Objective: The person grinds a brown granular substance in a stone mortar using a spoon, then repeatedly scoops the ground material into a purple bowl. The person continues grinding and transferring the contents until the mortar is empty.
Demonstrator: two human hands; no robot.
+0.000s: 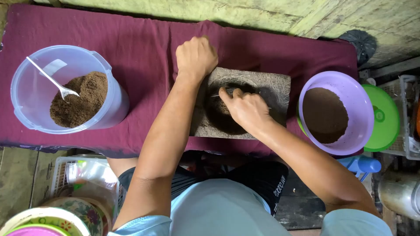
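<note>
Hands point(245, 107) grip metal tool point(218, 94) — stone mortar point(271, 87)

A dark maroon cloth point(144, 39) covered the worktop from side to side. Behind it ran a wall of pale, yellow-green wooden boards point(245, 13), worn and streaked, with a dark round object point(363, 43) lying against them at the right. Below the worktop's near edge, rough grey-green floor planks point(17, 175) showed at the left. A white plastic crate point(74, 172) stood there, and stacked flowered bowls point(65, 216) filled the lower corner. Light was soft and even, without hard shadows.
</note>
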